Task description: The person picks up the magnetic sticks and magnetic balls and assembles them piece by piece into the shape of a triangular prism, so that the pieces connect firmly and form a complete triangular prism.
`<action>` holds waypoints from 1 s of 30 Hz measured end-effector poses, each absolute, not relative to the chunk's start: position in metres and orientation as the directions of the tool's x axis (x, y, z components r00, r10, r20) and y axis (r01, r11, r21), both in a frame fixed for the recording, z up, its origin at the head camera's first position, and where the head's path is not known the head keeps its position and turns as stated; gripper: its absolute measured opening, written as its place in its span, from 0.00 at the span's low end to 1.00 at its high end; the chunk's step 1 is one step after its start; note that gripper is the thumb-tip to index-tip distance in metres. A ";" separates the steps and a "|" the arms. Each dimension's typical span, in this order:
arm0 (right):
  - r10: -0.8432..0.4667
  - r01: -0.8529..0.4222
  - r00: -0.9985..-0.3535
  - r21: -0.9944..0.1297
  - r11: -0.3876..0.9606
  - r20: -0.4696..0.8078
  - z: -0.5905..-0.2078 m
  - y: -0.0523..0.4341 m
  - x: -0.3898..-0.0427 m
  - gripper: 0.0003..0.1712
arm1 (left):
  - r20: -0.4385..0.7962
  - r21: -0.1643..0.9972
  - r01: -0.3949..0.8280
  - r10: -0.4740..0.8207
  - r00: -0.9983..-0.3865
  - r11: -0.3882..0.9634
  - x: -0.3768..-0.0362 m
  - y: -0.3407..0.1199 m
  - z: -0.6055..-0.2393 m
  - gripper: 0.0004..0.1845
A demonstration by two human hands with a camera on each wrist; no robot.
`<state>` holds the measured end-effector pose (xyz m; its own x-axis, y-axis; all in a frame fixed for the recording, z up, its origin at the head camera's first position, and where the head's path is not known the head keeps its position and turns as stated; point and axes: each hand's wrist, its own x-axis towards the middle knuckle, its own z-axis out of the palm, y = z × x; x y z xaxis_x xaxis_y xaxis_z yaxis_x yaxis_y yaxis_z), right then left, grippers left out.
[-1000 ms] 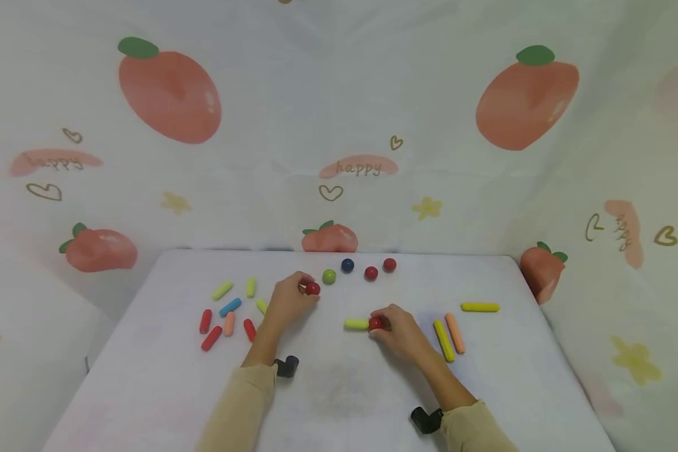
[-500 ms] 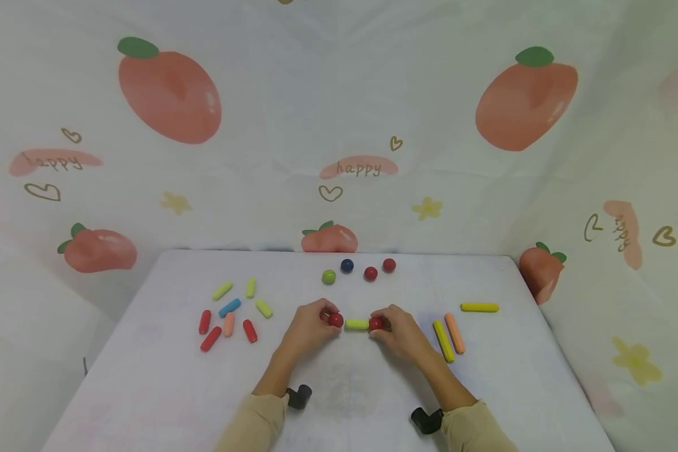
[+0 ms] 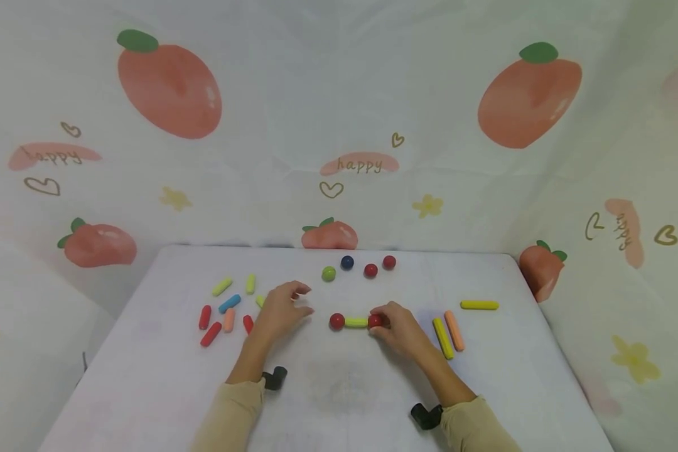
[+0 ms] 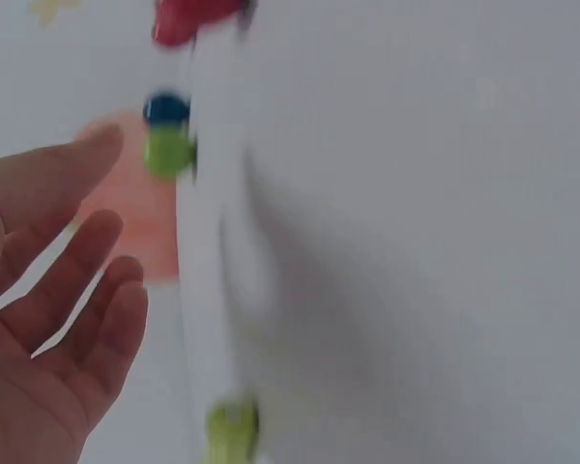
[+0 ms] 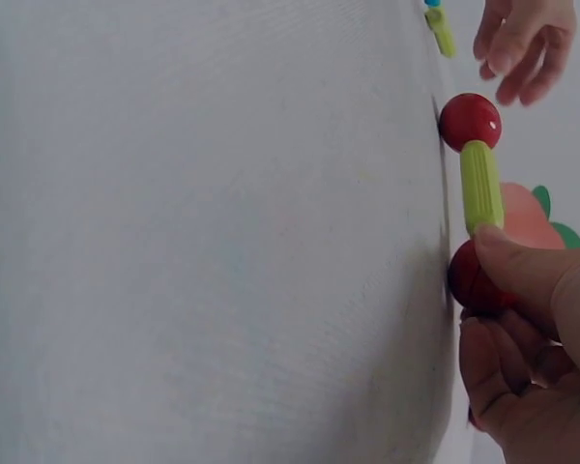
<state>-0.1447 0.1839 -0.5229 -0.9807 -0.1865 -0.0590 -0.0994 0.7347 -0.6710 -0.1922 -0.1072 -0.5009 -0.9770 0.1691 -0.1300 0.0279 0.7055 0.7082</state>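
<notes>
Your left hand point(image 3: 279, 307) has let go and drawn back, fingers loose — second ball point(image 3: 336, 321) now sits joined to the stick point(image 3: 356, 322) — while your right hand point(image 3: 398, 326) pinches the first ball point(image 3: 375, 321).

Just below the middle of the head view, a short yellow-green stick point(image 3: 356, 322) lies level on the white table point(image 3: 147, 376), a glossy red ball point(image 3: 336, 321) touching its left end, a second red ball point(image 3: 375, 321) at its right end, pinched by fingers.

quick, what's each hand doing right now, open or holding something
Left hand: open, fingers relaxed, holding nothing.
Right hand: grip closed on the red ball at one end of the green stick.
</notes>
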 end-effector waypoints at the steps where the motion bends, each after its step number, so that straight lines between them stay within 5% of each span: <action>1: -0.185 -0.098 -0.981 -0.672 0.734 -0.058 -0.523 0.184 -0.145 0.23 | -0.118 0.687 0.020 0.139 -0.983 0.726 -0.195 -0.117 -0.499 0.23; 9: -0.166 -0.075 -0.984 -0.677 0.732 -0.070 -0.524 0.187 -0.144 0.23 | -0.134 0.603 -0.085 -0.004 -0.991 0.793 -0.207 -0.164 -0.502 0.24; 21: -0.182 -0.088 -0.981 -0.684 0.724 -0.067 -0.526 0.185 -0.143 0.23 | -0.154 0.565 -0.078 0.012 -0.988 0.821 -0.204 -0.140 -0.511 0.19; 30: -0.178 -0.086 -0.982 -0.684 0.724 -0.065 -0.524 0.184 -0.145 0.23 | -0.054 0.836 -0.020 0.045 -0.998 0.549 -0.212 -0.088 -0.500 0.17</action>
<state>-0.1450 0.1840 -0.5242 -0.9819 -0.1776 -0.0653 -0.0856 0.7244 -0.6840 -0.2117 -0.0880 -0.5001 -0.9975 0.0448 -0.0538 -0.0204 0.5489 0.8357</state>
